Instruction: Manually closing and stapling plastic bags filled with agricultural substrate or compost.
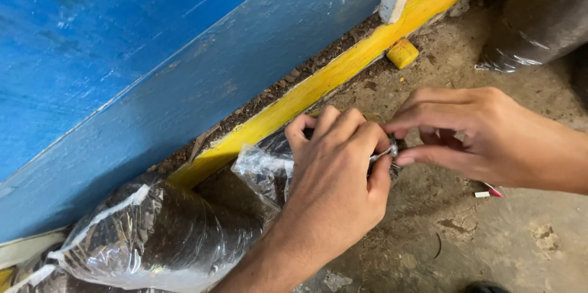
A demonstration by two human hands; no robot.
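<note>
Pinching the twisted neck of a clear plastic bag [260,167] of dark soil, the left hand [337,173] and right hand [484,136] meet fingertip to fingertip, both grips pressed on it. The bag lies on the concrete floor [490,238] beside a yellow-edged blue wall [153,54], another filled bag [153,232] just beside it.

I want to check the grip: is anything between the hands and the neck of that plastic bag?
Nothing visible. The left hand and right hand both pinch the twisted neck of the clear plastic bag directly.
</note>
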